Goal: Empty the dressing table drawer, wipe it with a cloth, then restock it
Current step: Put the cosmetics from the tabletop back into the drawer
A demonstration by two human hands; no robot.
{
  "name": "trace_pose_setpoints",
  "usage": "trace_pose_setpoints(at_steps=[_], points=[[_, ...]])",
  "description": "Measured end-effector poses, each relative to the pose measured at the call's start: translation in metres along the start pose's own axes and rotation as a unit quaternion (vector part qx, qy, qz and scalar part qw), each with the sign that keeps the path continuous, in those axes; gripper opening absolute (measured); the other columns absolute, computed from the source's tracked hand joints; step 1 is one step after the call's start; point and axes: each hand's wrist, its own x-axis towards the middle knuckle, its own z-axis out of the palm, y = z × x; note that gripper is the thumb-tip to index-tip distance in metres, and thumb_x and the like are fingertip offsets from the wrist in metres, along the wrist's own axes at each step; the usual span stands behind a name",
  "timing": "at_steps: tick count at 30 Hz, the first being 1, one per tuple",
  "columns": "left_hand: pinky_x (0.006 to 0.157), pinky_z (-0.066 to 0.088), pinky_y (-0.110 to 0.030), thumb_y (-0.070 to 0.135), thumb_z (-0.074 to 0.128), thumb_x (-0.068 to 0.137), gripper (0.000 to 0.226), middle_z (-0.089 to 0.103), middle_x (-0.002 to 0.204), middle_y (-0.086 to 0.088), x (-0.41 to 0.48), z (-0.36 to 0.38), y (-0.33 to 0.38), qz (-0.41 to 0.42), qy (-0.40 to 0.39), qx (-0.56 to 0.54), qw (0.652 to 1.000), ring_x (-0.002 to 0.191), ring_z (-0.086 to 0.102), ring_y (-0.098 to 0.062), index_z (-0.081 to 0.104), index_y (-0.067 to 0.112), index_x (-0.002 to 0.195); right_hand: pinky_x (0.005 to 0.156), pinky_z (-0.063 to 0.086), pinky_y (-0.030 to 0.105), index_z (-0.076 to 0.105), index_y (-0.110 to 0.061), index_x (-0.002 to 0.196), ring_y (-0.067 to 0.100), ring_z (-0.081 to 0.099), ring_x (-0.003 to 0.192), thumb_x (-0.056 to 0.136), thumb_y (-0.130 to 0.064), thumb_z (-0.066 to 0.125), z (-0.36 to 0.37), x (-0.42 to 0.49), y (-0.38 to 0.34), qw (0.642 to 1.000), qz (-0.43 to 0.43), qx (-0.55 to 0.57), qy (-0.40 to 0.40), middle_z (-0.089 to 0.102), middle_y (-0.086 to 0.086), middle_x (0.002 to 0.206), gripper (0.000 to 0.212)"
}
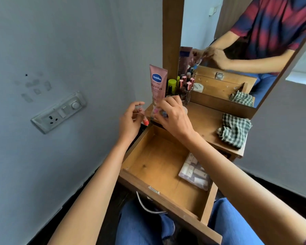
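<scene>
Presently, head view, the only view.

Drawer [154, 167]: pulled fully out over the person's jeans [140, 227], wooden floor mostly bare. A clear pouch [194, 172] of small pale tubes lies flat against the drawer's right wall. A metal handle [148, 206] hangs from the drawer front.

Left hand [131, 119]: raised just left of the table's front corner, fingers curled, thumb and fingertips pinching a slim clear item [145, 121] with a coral-red end pointing down.

Right hand [173, 114]: over the front left edge of the table top [205, 121], fingers curled down round a clear packet [155, 111] with pink specks. A small dark blue piece shows beside the thumb; cannot tell what it is.

Both hands are close together, not touching.

Cloth [234, 132]: green-and-white check, crumpled, lying on the right end of the table top, well apart from both hands.

Pink Vaseline tube [157, 84]: upright at the table's left rear, just behind the hands. Beside it stands a cluster of small bottles [184, 85], one with a lime-green cap [172, 84].

Mirror [237, 50]: behind the table top, showing the hands, the cloth and a red-and-blue shirt.

Wall, left: switch plate [58, 112] with a socket.
</scene>
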Motion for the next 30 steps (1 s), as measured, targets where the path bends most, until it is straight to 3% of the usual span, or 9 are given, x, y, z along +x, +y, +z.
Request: trace_pose_setpoints(at_steps=[3, 7, 12, 18, 22, 27, 30], points=[[0.08, 0.054, -0.027, 0.026, 0.059, 0.093, 0.017, 0.07, 0.084, 0.01, -0.027, -0.015, -0.018, 0.009, -0.037, 0.005, 0.999, 0.084, 0.068, -0.006, 0.058, 0.025, 0.11, 0.068, 0.043, 0.024, 0.06, -0.009, 0.092, 0.02, 0.055, 0.082, 0.086, -0.015, 0.066, -0.002, -0.04, -0.017, 0.991, 0.01, 0.091, -0.096, 0.063, 0.007, 0.091, 0.011], [0.087, 0.055, -0.037, 0.028, 0.064, 0.09, 0.015, 0.07, 0.089, 0.017, -0.061, -0.03, -0.046, -0.01, -0.094, 0.074, 0.993, 0.095, 0.066, -0.004, 0.061, 0.027, 0.104, 0.064, 0.054, 0.035, 0.057, -0.013, 0.093, 0.019, 0.064, 0.075, 0.086, -0.015, 0.064, 0.017, -0.093, -0.032, 0.96, 0.06, 0.136, -0.239, 0.065, 0.002, 0.087, 0.01], [0.087, 0.056, -0.034, 0.024, 0.067, 0.087, 0.016, 0.07, 0.084, 0.02, -0.083, -0.048, -0.063, -0.04, -0.173, 0.162, 0.971, 0.089, 0.067, 0.002, 0.065, 0.031, 0.102, 0.071, 0.055, 0.034, 0.059, -0.012, 0.089, 0.018, 0.066, 0.082, 0.083, -0.012, 0.069, 0.043, -0.122, -0.046, 0.925, 0.103, 0.159, -0.329, 0.069, 0.0, 0.089, 0.012], [0.08, 0.053, -0.018, 0.023, 0.064, 0.089, 0.016, 0.071, 0.094, 0.011, -0.09, -0.057, -0.063, -0.019, -0.224, 0.253, 0.941, 0.086, 0.063, 0.002, 0.066, 0.028, 0.104, 0.074, 0.057, 0.028, 0.06, -0.012, 0.094, 0.013, 0.067, 0.086, 0.086, -0.015, 0.068, 0.062, -0.122, -0.058, 0.921, 0.082, 0.185, -0.332, 0.068, 0.002, 0.092, 0.012], [0.084, 0.054, -0.026, 0.027, 0.067, 0.087, 0.02, 0.071, 0.102, 0.007, -0.086, -0.059, -0.061, 0.009, -0.231, 0.307, 0.923, 0.093, 0.063, -0.006, 0.071, 0.024, 0.107, 0.074, 0.056, 0.022, 0.062, -0.008, 0.097, 0.015, 0.068, 0.087, 0.087, -0.014, 0.068, 0.07, -0.12, -0.062, 0.921, 0.081, 0.2, -0.325, 0.068, 0.006, 0.094, 0.013], [0.084, 0.055, -0.033, 0.03, 0.07, 0.084, 0.011, 0.069, 0.104, 0.015, -0.081, -0.063, -0.06, -0.011, -0.261, 0.338, 0.904, 0.095, 0.062, -0.001, 0.077, 0.028, 0.075, 0.073, 0.057, 0.022, 0.062, -0.005, 0.097, 0.015, 0.069, 0.085, 0.089, -0.012, 0.065, 0.072, -0.122, -0.063, 0.911, 0.101, 0.232, -0.326, 0.069, 0.008, 0.093, 0.011], [0.081, 0.055, -0.032, 0.03, 0.073, 0.081, 0.005, 0.069, 0.103, 0.012, -0.078, -0.062, -0.057, -0.026, -0.27, 0.355, 0.895, 0.092, 0.063, -0.005, 0.078, 0.029, 0.083, 0.07, 0.053, 0.014, 0.061, -0.006, 0.098, 0.011, 0.067, 0.082, 0.09, -0.012, 0.063, 0.072, -0.122, -0.064, 0.905, 0.115, 0.245, -0.327, 0.068, 0.006, 0.094, 0.01]])
